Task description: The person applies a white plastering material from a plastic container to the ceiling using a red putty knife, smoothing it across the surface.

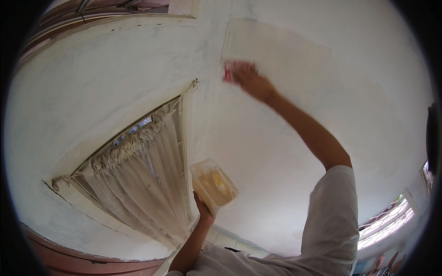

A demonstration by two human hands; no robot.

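Observation:
My right hand [253, 85], raised at upper centre and blurred, grips a red object [229, 69] against or close to the white wall [299, 133], just below a faint beige-grey patch [276, 41]. Whether the object is a sponge or a tool, I cannot tell. Lower down, my left hand [205, 209] holds a translucent rectangular plastic tub [202, 181] from underneath and the side. Pale beige contents and a small yellow spot show inside it.
A gathered cream curtain [138, 175] hangs over the window at left, tied on a cord. An upper opening [101, 9] is at top left, a barred window [384, 221] at lower right. A pinkish-red panel [78, 257] runs along the lower left edge.

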